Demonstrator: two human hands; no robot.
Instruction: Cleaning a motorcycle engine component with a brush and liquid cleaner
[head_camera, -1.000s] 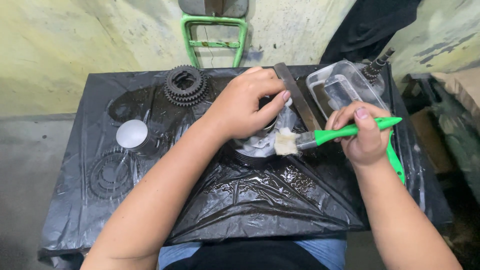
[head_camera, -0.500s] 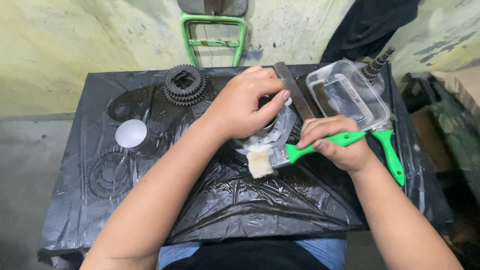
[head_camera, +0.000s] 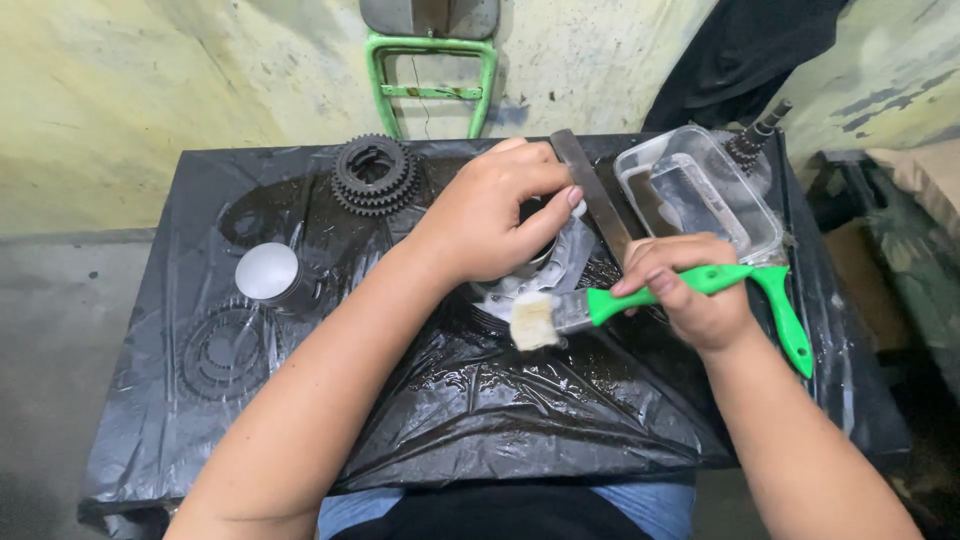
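Observation:
My left hand (head_camera: 495, 215) rests on top of a round metal part (head_camera: 545, 270) in the middle of the black plastic sheet (head_camera: 470, 400), gripping it and hiding most of it. My right hand (head_camera: 690, 295) holds a green-handled paintbrush (head_camera: 640, 300) level, its pale bristles at the part's near side, by the sheet. The sheet looks wet around the part.
A stack of dark gears (head_camera: 373, 175) sits at the back. A metal cylinder (head_camera: 270, 275) stands at the left, a flat ringed disc (head_camera: 225, 350) before it. A long file (head_camera: 592, 195), a clear plastic tub (head_camera: 700, 190) and a splined shaft (head_camera: 760, 130) lie right. A green metal frame (head_camera: 430, 85) leans behind.
My right hand has swung the brush from the part's right side down and left to its near side. The left hand has kept its grip on the part.

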